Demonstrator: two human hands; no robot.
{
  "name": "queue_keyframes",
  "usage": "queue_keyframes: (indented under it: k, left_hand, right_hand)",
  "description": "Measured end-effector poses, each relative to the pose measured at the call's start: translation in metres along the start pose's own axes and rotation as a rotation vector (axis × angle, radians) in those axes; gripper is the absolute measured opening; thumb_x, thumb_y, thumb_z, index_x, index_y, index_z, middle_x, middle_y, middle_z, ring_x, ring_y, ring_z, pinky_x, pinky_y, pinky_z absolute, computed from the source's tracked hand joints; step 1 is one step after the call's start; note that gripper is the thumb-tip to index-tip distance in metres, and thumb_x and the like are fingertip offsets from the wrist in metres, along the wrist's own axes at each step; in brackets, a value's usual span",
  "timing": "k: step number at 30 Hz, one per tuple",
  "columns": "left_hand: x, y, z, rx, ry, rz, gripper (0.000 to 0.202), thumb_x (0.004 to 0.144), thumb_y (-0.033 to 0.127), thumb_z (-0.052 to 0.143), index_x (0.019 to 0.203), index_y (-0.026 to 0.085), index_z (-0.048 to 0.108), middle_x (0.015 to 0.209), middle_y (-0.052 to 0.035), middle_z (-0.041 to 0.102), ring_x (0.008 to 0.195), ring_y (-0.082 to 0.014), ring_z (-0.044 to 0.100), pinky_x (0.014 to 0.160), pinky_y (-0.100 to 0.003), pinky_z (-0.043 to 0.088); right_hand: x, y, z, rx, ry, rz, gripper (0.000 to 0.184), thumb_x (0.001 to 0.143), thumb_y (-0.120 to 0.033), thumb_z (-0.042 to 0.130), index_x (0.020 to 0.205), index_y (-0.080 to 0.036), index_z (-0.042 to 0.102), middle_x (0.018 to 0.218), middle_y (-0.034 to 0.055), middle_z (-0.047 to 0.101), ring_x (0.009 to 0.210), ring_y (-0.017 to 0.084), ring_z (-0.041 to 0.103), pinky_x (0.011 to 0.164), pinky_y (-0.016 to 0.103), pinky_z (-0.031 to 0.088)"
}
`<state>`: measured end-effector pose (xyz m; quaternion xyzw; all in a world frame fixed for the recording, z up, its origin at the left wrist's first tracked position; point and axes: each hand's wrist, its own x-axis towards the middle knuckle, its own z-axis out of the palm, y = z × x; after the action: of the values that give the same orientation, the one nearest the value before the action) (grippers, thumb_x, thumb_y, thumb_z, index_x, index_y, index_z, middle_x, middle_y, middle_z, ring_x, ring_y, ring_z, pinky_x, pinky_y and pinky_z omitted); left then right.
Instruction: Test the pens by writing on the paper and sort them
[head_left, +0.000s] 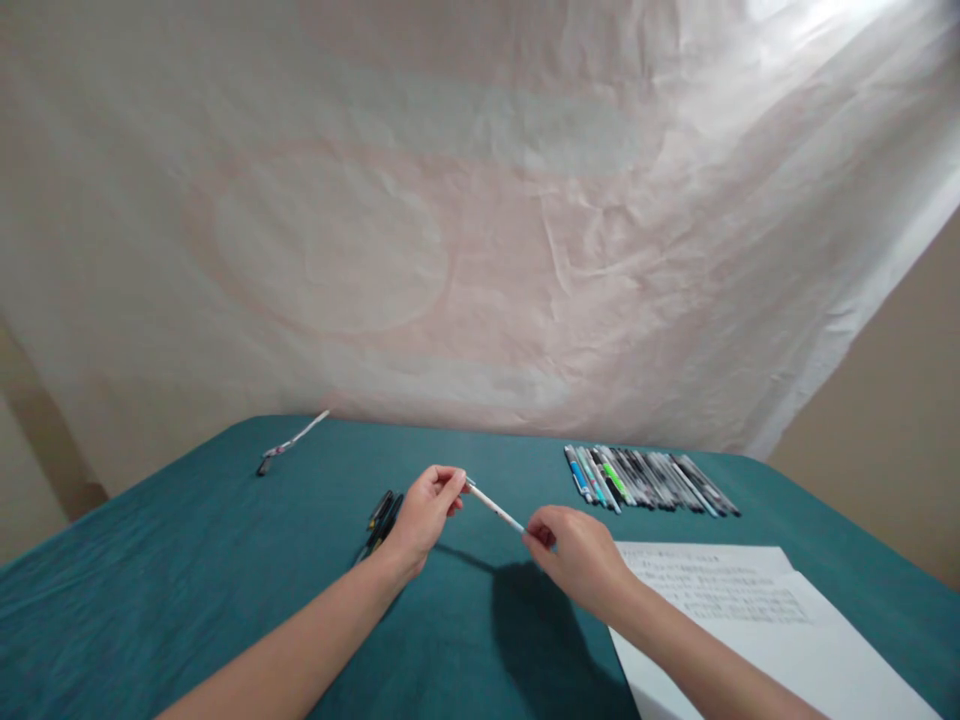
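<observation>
Against a pale backdrop (pixel 450 200), I see a green table (pixel 187 600), with paper (pixel 795 640) at right and a row of pens (pixel 637 478) beyond it. Above the table, the left hand (pixel 431 515) and right hand (pixel 574 550) pinch opposite ends of a white pen (pixel 495 507), likely light, stiff and smooth; I'd hold its ends.

Bare hands (pixel 576 552); slender forearms (pixel 322 640), also bare, each narrowing toward the wrist (pixel 405 552).
</observation>
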<state>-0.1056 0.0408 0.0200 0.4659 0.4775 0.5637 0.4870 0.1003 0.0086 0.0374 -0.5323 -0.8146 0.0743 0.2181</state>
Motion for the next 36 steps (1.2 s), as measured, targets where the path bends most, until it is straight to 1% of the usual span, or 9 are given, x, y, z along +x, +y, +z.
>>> queue_keyframes:
  k: [4,6,9,12,16,19,26,31,36]
  left_hand:
    - [0.005,-0.003,-0.006,0.017,-0.008,0.0,0.046,0.071,0.039,0.062,0.108,0.016,0.047,0.089,-0.0062,0.064,0.062,-0.0105,0.055,0.058,-0.022,0.039]
    - [0.006,-0.003,-0.01,0.052,-0.027,-0.024,0.051,0.071,0.036,0.063,0.114,0.017,0.042,0.096,-0.0085,0.062,0.068,-0.0118,0.057,0.059,-0.023,0.041]
    - [0.006,0.004,-0.016,0.173,-0.153,-0.011,0.043,0.069,0.029,0.064,0.107,0.017,0.049,0.099,-0.0093,0.061,0.078,-0.0146,0.059,0.065,-0.024,0.042]
    - [0.006,0.018,-0.021,0.324,-0.269,0.05,0.028,0.066,0.024,0.065,0.091,0.016,0.059,0.089,-0.008,0.064,0.081,-0.0164,0.058,0.072,-0.026,0.043]
    - [0.011,0.033,-0.036,0.568,-0.245,0.133,0.028,0.062,0.024,0.065,0.089,0.017,0.062,0.084,-0.0058,0.065,0.078,-0.0183,0.059,0.071,-0.027,0.043]
    - [0.019,0.037,-0.056,0.835,-0.169,0.179,0.029,0.06,0.026,0.066,0.089,0.02,0.063,0.083,-0.0038,0.065,0.077,-0.0186,0.06,0.069,-0.025,0.042]
    - [0.03,0.039,-0.098,1.116,-0.054,0.074,0.013,0.049,0.022,0.071,0.061,0.02,0.064,0.061,-0.0047,0.063,0.061,-0.0216,0.057,0.058,-0.026,0.034]
    - [0.031,0.039,-0.106,1.251,-0.051,0.004,0.012,0.053,0.022,0.068,0.045,0.019,0.059,0.05,-0.0059,0.059,0.053,-0.0215,0.056,0.055,-0.028,0.033]
    - [0.027,0.034,-0.101,1.337,-0.02,-0.012,0.022,0.058,0.032,0.066,0.045,0.018,0.055,0.057,-0.0099,0.062,0.062,-0.0252,0.06,0.057,-0.029,0.036]
  right_hand:
    - [0.019,0.01,-0.001,-0.026,-0.023,0.039,0.013,0.076,-0.025,0.053,0.072,-0.021,0.065,0.075,0.0005,0.062,0.067,0.012,0.057,0.06,0.021,0.037]
    - [0.03,0.021,-0.002,-0.094,-0.043,0.115,0.016,0.077,-0.027,0.051,0.074,-0.021,0.065,0.078,0.0017,0.063,0.069,0.013,0.058,0.06,0.021,0.036]
    - [0.046,0.044,-0.002,-0.257,-0.097,0.286,0.02,0.079,-0.03,0.047,0.079,-0.021,0.065,0.082,0.0046,0.065,0.077,0.017,0.06,0.061,0.023,0.037]
    - [0.058,0.067,-0.002,-0.352,-0.108,0.408,0.022,0.079,-0.023,0.045,0.08,-0.016,0.066,0.084,0.0113,0.066,0.083,0.023,0.061,0.064,0.027,0.039]
    - [0.064,0.083,0.003,-0.405,-0.109,0.487,0.023,0.078,-0.016,0.043,0.084,-0.012,0.064,0.091,0.0164,0.064,0.085,0.027,0.062,0.064,0.031,0.04]
    - [0.064,0.085,0.008,-0.423,-0.11,0.497,0.021,0.078,-0.016,0.044,0.087,-0.012,0.062,0.094,0.0169,0.064,0.088,0.027,0.061,0.067,0.031,0.041]
    - [0.062,0.086,0.015,-0.44,-0.096,0.485,0.022,0.079,-0.017,0.043,0.097,-0.01,0.054,0.092,0.0168,0.063,0.09,0.027,0.061,0.07,0.032,0.042]
    - [0.06,0.081,0.013,-0.453,-0.088,0.456,0.024,0.08,-0.024,0.044,0.099,-0.012,0.051,0.092,0.016,0.063,0.091,0.029,0.06,0.069,0.035,0.041]
    - [0.048,0.053,0.016,-0.419,-0.086,0.274,0.025,0.082,-0.032,0.045,0.098,-0.015,0.052,0.096,0.0118,0.061,0.088,0.026,0.06,0.067,0.032,0.041]
